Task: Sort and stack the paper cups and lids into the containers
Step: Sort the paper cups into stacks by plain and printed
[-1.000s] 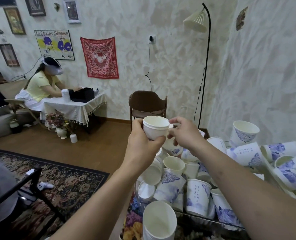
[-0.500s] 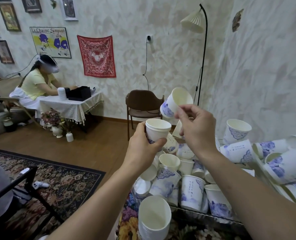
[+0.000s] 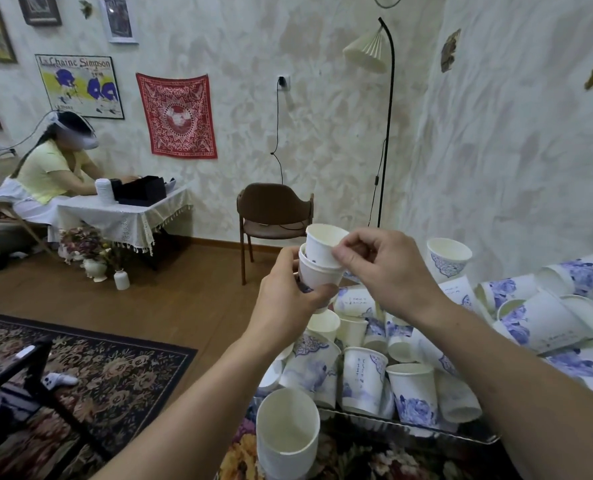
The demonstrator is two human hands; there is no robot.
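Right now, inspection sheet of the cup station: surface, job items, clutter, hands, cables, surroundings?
Surface: floral cloth under the work.
Job's things: top cup partly nested, tilted, in held cup; cup stack near; loose cups heaped in clear tray. Lids: nothing seen.
Clutter: white controller on rug.
Hands: left hand grips held cup; right hand pinches top cup.
Cables: lamp cord; wall-socket cable.
Surroundings: brown chair; seated person.

I hold two paper cups: one lower cup (image 3: 317, 275) in my left hand (image 3: 288, 299), one upper cup (image 3: 322, 245) in my right hand (image 3: 388, 271). One cup stack (image 3: 286, 434) stands near. The loose cup pile (image 3: 426, 358) is too jumbled to count.
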